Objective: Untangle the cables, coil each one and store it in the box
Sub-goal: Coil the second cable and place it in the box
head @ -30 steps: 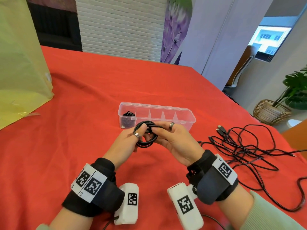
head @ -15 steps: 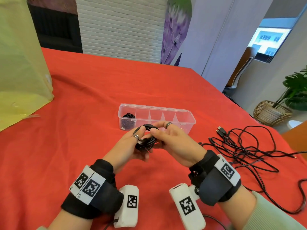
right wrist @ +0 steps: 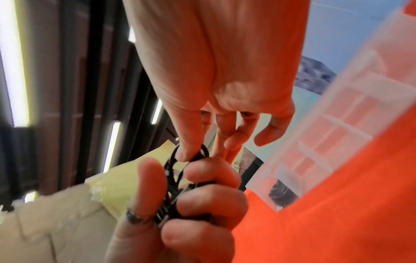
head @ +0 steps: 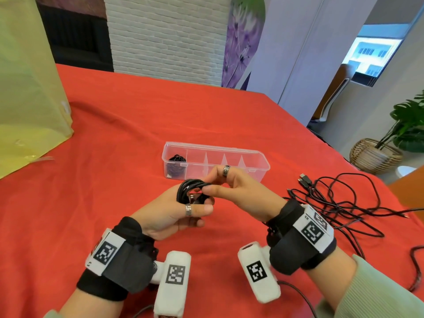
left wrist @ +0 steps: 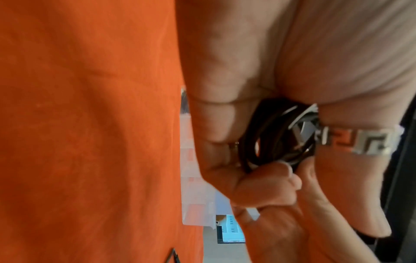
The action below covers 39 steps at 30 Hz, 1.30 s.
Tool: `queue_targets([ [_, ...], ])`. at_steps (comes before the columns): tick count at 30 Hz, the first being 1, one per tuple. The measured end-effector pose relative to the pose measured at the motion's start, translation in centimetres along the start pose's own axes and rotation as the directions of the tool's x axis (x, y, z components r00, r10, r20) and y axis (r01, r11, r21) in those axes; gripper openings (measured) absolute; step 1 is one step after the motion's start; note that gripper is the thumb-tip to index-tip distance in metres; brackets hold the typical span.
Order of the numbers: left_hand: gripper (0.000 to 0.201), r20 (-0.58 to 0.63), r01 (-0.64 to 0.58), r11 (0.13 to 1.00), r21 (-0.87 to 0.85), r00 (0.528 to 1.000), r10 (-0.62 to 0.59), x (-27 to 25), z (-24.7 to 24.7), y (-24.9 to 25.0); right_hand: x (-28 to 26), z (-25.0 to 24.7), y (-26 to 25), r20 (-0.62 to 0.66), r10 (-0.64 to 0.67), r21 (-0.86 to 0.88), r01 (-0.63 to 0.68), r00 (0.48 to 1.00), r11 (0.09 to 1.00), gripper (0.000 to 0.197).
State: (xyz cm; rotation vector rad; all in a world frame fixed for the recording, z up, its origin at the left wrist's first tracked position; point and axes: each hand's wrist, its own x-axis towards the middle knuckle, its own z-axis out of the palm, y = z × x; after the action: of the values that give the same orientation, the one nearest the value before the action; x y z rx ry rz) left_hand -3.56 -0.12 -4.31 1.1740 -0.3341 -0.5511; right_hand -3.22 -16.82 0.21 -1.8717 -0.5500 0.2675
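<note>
White brick wall [head: 165,33], bright window [head: 376,53], potted plant [head: 410,125] in wicker basket [head: 374,157].

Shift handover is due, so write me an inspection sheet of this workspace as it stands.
Surface: table under a red cloth, creased.
Job's things: clear divided box, open; one coiled cable in its leftmost compartment, the other compartments look bare.
Clutter: yellow plastic bag at far left.
Hands: left hand grips a black coil; right hand pinches the coil's top between thumb and fingers.
Cables: loose black tangle on the cloth to the right, plug ends towards the box.
Surroundings: white brick wall, floral panel, potted plant in a woven basket, window.
</note>
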Motion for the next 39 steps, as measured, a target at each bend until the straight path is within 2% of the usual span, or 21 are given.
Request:
queue_targets([
  [2,0.035,-0.013,-0.01,0.997,0.072,1.0,0.011,0.0,0.0,-0.1,0.0,-0.3,-0.5,-0.027,-0.042,-0.207,0.036,0.999,0.978,0.019],
  [4,0.025,-0.017,-0.039,0.984,0.174,0.999,0.042,0.0,0.4,-0.1,0.0,-0.3,-0.8,-0.037,-0.047,-0.333,0.032,0.998,0.942,0.021],
  [8,0.023,-0.151,-0.045,0.919,0.392,0.982,0.112,0.4,1.0,-0.6,-0.3,-0.1,-1.5,0.047,0.001,-0.52,0.024,0.999,0.854,0.001],
  [10,0.016,-0.215,-0.023,0.873,0.487,0.966,0.145,0.5,1.2,-0.5,-0.5,0.2,-1.8,0.116,0.094,-0.576,-0.011,0.989,0.817,0.014],
  [12,0.007,-0.252,0.001,0.841,0.54,0.954,0.16,0.7,1.3,-0.3,-0.5,0.9,-2.1,0.128,0.125,-0.595,-0.024,0.984,0.803,0.025],
  [15,0.029,-0.276,0.015,0.813,0.582,0.944,0.18,0.7,1.6,-0.2,0.0,1.9,-1.7,0.103,0.071,-0.71,0.023,0.992,0.704,0.032],
  [17,0.025,-0.288,-0.019,0.825,0.565,0.932,0.22,0.7,1.6,0.0,0.4,2.2,-1.4,0.111,0.05,-0.691,0.041,0.993,0.721,0.028],
  [19,0.02,-0.289,-0.071,0.857,0.51,0.924,0.249,0.7,1.6,0.1,0.6,2.1,-1.1,0.121,0.032,-0.609,0.048,0.992,0.792,0.025],
  [21,0.024,-0.269,-0.101,0.872,0.478,0.929,0.255,0.7,1.6,0.3,0.8,2.0,-0.9,0.112,0.013,-0.534,0.049,0.994,0.844,0.025],
  [24,0.027,-0.248,-0.109,0.883,0.456,0.937,0.244,0.6,1.6,0.3,1.1,2.1,-0.7,0.103,-0.01,-0.433,0.054,0.995,0.9,0.033],
  [26,0.029,-0.244,-0.099,0.875,0.474,0.94,0.238,0.6,1.3,0.2,1.1,2.1,-0.4,0.095,-0.046,-0.435,0.083,0.994,0.897,0.035],
  [30,0.035,-0.242,-0.105,0.868,0.486,0.938,0.249,0.6,1.1,0.2,0.5,2.4,0.4,0.061,-0.136,-0.55,0.147,0.989,0.822,0.038],
  [34,0.052,-0.217,-0.088,0.927,0.365,0.96,0.177,0.6,1.4,0.2,1.0,2.2,0.4,0.066,-0.183,-0.55,0.188,0.981,0.814,0.027],
  [35,0.05,-0.221,-0.074,0.946,0.317,0.964,0.15,0.7,1.4,0.1,1.6,1.8,0.3,0.088,-0.149,-0.515,0.173,0.985,0.84,0.021],
  [37,0.029,-0.267,-0.045,0.97,0.239,0.957,0.11,0.7,1.4,-0.1,2.9,0.7,0.1,0.16,-0.071,-0.474,0.139,0.985,0.869,0.017],
  [39,0.029,-0.328,-0.031,0.984,0.177,0.941,0.088,1.0,1.0,0.4,4.7,-1.2,-0.1,0.131,-0.073,-0.491,0.129,0.989,0.862,0.017],
])
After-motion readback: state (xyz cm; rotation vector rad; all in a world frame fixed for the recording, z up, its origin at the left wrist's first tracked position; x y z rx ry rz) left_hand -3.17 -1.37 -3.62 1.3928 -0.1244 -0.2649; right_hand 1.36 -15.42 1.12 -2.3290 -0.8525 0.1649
